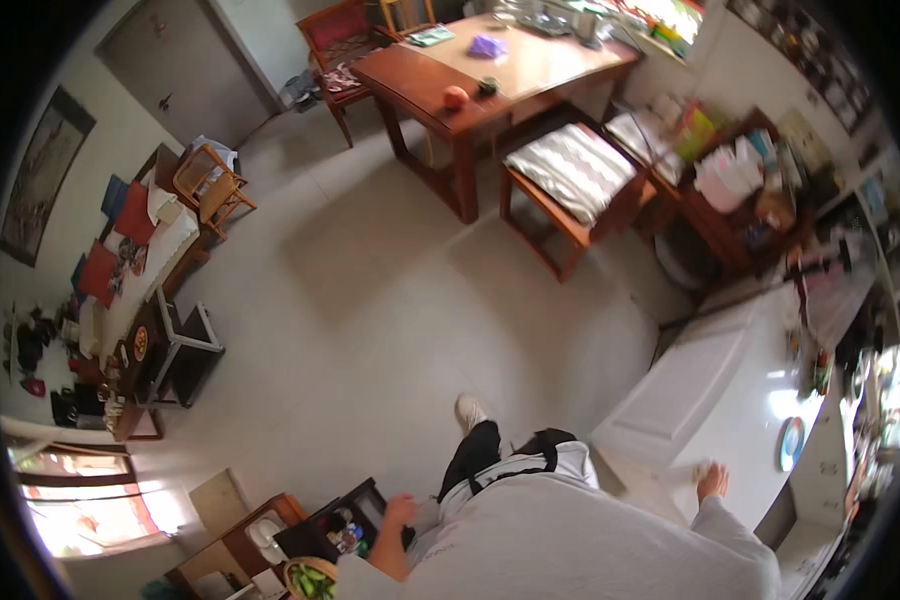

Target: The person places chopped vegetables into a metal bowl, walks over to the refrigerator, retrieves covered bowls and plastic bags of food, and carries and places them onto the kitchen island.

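My right hand [711, 480] is over the white counter [750, 420], near its edge; a small pale thing shows at its fingertips, too blurred to tell whether I hold it. A round blue-rimmed plate [792, 444] stands on the counter to the right of that hand. My left hand [400, 510] hangs at my side with its fingers bent, beside a dark open drawer or shelf [345, 525] with small packages; whether it holds anything does not show. Near my left forearm is a wicker basket [291, 576] of green vegetables [312, 582].
A wooden table [412, 75] stands ahead, bearing a purple bag [487, 46] and a round reddish thing [455, 97]. Beside it are a cushioned wooden bench [570, 172] and a red-backed chair [341, 34]. A sofa [157, 255] and a dark side table [184, 352] stand at left.
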Available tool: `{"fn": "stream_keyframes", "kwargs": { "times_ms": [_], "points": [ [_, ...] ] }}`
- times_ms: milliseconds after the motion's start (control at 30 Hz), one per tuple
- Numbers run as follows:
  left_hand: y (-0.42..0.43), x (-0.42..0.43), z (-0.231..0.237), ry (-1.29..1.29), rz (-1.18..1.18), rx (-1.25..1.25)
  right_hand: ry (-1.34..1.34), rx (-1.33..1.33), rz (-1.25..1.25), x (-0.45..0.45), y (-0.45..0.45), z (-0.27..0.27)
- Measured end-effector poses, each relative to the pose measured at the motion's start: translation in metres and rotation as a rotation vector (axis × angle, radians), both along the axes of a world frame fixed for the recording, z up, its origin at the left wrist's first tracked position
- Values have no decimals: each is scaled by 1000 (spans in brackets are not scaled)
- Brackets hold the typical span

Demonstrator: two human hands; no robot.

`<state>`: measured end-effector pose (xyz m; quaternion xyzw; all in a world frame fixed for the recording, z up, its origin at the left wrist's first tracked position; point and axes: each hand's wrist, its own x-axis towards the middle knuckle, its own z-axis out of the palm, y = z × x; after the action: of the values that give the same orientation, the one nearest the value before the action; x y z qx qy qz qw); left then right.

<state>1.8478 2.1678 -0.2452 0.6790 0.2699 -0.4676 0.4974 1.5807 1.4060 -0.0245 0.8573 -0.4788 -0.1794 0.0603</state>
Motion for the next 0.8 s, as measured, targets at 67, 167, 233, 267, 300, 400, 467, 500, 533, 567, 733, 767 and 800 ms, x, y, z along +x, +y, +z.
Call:
{"fn": "stream_keyframes", "kwargs": {
  "times_ms": [67,167,233,267,300,400,467,500,533,567,733,767,800],
  "points": [
    [-4,82,-11,-320,-210,241,157,162,-338,15,-33,-6],
    [-61,256,62,-455,-197,244,485,104,-401,35,-43,-4],
    [-70,347,95,-514,-193,272,208,-131,-285,135,-31,9],
    [-65,383,101,-599,-186,258,124,-40,-266,210,-21,16],
    [-64,418,106,-689,-191,243,38,54,-258,269,-12,17],
    [-71,514,103,-753,-205,223,-163,191,-103,402,-27,-92],
    [-56,550,87,-704,-242,300,-184,433,294,546,13,-119],
    [-46,565,76,-659,-273,354,-477,600,232,616,44,-129],
    [-36,574,64,-590,-170,297,-526,733,356,684,63,-150],
    [-10,556,52,-497,-83,256,-208,785,657,761,89,-142],
    [32,580,71,-281,93,78,-277,970,974,1058,221,-117],
    [43,597,76,-219,-120,136,-431,1039,997,1113,245,-92],
    [43,600,74,-139,268,63,-424,1037,1016,1161,260,-75]
  ]
}}
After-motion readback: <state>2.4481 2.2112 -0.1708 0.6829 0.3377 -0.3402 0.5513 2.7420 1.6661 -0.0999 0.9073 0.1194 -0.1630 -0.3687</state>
